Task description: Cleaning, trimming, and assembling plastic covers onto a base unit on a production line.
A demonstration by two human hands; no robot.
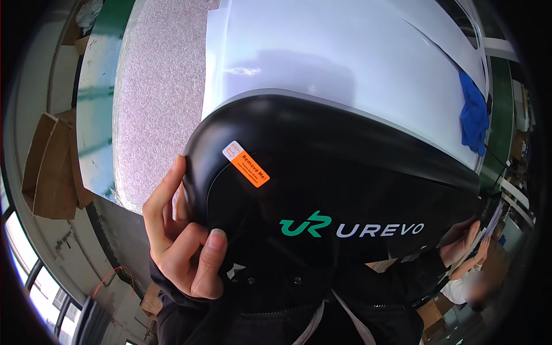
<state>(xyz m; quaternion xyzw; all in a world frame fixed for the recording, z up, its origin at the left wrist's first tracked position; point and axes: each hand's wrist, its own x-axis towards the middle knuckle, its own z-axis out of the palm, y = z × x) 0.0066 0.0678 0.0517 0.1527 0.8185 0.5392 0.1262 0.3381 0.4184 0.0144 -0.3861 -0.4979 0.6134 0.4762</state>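
Note:
A glossy black plastic cover (pixel 345 184) with a rounded left end spans the middle of the view, held close to my body. It bears a green and white logo and, near its upper left, an orange and white sticker (pixel 247 164). My left hand (pixel 187 241) is closed round the left end, with the fingers on the outer edge and the thumb on the near side. At the far right end, my right hand (pixel 463 241) grips the lower edge; its fingers are partly hidden by the cover.
Beyond the cover lie white glossy sheets (pixel 345 52) and a roll of pinkish foam (pixel 161 103) on a green table (pixel 95 123). A blue cloth (pixel 472 115) hangs at the right. Cardboard boxes (pixel 54 167) stand at the left. Another person (pixel 471 282) works at the lower right.

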